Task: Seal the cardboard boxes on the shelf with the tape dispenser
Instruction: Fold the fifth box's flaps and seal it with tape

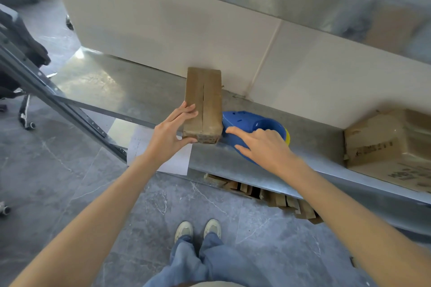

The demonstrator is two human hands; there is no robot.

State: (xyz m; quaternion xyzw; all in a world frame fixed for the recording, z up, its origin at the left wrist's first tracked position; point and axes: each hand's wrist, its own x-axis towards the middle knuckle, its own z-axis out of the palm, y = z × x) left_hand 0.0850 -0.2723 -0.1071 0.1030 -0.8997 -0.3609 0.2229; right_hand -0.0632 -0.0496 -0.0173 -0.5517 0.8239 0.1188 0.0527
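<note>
Barely begun: small box [203, 105] shows no tape; left grip [168, 135] steadies it flat-fingered; right grip [263, 144] rests spread, released, on the tape dispenser [245, 121]; a second box [384, 147] waits.

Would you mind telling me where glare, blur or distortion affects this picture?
Head view: glare washes the metal shelf left of the narrow cardboard box; the top edge is smeared; wide-angle distortion stretches the lower corners; the blue tape dispenser looks sharp.
</note>
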